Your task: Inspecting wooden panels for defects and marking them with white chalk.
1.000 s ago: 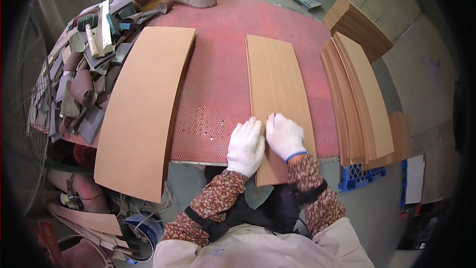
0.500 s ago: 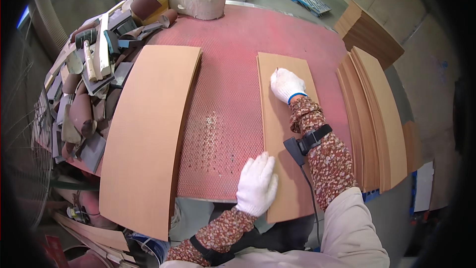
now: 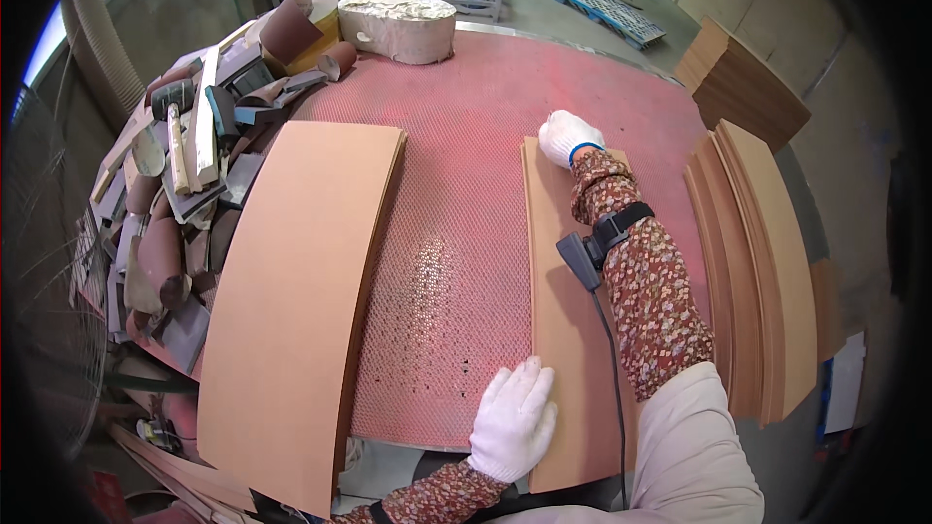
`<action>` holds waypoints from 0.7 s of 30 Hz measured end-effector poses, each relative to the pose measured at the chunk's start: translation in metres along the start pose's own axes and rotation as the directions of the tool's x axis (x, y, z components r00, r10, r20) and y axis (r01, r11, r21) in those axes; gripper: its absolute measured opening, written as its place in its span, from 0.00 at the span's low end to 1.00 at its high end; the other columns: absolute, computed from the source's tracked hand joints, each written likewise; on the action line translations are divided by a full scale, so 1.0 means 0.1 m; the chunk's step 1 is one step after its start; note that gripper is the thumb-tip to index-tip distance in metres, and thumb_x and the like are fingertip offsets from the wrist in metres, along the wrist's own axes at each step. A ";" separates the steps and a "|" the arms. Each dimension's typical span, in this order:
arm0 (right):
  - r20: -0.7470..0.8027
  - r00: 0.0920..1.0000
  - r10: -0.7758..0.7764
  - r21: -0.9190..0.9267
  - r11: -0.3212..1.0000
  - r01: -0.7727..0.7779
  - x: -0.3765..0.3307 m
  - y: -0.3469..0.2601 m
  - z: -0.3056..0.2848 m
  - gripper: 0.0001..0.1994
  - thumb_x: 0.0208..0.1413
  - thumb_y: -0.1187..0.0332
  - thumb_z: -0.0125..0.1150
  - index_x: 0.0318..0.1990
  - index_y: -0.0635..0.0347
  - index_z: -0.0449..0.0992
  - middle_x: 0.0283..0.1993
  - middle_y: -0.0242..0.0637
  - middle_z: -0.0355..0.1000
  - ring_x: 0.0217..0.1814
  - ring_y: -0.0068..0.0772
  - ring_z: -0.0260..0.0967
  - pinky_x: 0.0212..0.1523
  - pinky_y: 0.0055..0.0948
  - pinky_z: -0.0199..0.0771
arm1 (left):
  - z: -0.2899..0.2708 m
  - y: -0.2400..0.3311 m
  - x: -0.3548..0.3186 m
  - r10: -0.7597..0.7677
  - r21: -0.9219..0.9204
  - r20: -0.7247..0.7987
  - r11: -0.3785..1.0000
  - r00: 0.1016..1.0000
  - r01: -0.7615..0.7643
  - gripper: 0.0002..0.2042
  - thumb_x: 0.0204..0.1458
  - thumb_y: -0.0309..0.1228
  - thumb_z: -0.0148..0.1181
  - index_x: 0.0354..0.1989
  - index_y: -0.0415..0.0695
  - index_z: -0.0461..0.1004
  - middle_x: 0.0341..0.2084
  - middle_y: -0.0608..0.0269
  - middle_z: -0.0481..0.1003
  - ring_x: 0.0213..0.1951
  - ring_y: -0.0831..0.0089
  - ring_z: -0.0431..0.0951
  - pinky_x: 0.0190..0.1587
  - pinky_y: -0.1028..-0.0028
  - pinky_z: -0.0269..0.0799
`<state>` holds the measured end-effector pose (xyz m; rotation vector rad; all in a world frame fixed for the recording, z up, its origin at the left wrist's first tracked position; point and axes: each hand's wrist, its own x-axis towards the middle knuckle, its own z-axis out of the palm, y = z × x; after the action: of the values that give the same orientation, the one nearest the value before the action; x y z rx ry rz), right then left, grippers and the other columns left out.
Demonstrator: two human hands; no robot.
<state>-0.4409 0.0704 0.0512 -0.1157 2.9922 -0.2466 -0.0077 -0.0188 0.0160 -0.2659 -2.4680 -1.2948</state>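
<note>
- My left hand (image 3: 515, 419) is near my body, palm down, gloved fingers flat and together.
- My right hand (image 3: 568, 138) is far forward, arm stretched, palm down.

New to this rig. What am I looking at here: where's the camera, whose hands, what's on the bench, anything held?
There is one view, from a wide fisheye camera worn on a person's head and looking down, so straight edges bend near the rim. No robot: both hands are the wearer's, in white gloves with patterned sleeves.

The right hand lies flat on the far end of a thin wooden panel; the left hand presses the panel's near left edge. Neither grips anything; the fingers lie flat.

The panel rests on a red perforated table. A stack of similar panels lies on the left, more boards lean on the right. A heap of sandpaper rolls and scraps sits far left. A small black device with a cable is strapped to the right forearm.
</note>
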 end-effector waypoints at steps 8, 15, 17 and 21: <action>0.018 0.995 -0.098 -0.146 0.984 0.100 0.14 0.07 0.02 0.18 0.63 0.59 0.56 0.56 0.49 0.86 0.61 0.48 0.81 0.63 0.60 0.79 0.61 0.57 0.80 | 0.06 -0.03 -0.02 0.060 -0.006 -0.019 0.998 0.998 -0.060 0.28 0.49 0.24 0.70 0.62 0.33 0.74 0.57 0.34 0.78 0.57 0.45 0.81 0.64 0.49 0.73; -0.130 0.992 -0.004 0.044 0.999 0.010 -0.50 -0.02 0.08 0.17 0.63 0.59 0.56 0.49 0.56 0.88 0.52 0.54 0.83 0.58 0.59 0.82 0.55 0.54 0.83 | 0.08 -0.02 0.03 0.040 -0.062 -0.056 0.997 0.998 -0.043 0.24 0.48 0.20 0.67 0.57 0.32 0.78 0.53 0.33 0.79 0.52 0.41 0.82 0.60 0.52 0.75; -0.133 0.991 -0.017 0.042 0.999 0.023 -0.73 -0.02 0.12 0.17 0.63 0.59 0.56 0.48 0.56 0.88 0.51 0.53 0.84 0.57 0.60 0.82 0.54 0.54 0.83 | 0.09 -0.04 0.02 0.073 -0.004 -0.091 0.997 0.993 -0.073 0.23 0.50 0.21 0.66 0.58 0.32 0.78 0.53 0.32 0.80 0.54 0.40 0.82 0.63 0.51 0.74; -0.111 0.991 -0.076 0.010 0.997 0.078 -1.34 0.02 0.15 0.18 0.64 0.58 0.54 0.48 0.59 0.86 0.48 0.56 0.84 0.52 0.63 0.83 0.52 0.57 0.83 | 0.11 -0.08 -0.02 0.059 0.049 -0.101 0.997 0.993 -0.054 0.22 0.55 0.24 0.64 0.59 0.33 0.78 0.56 0.34 0.79 0.57 0.41 0.81 0.68 0.50 0.70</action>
<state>-0.3070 0.0821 0.0534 -0.2234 3.0987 -0.2914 -0.0105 -0.0140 0.0027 -0.2501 -2.3837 -1.1964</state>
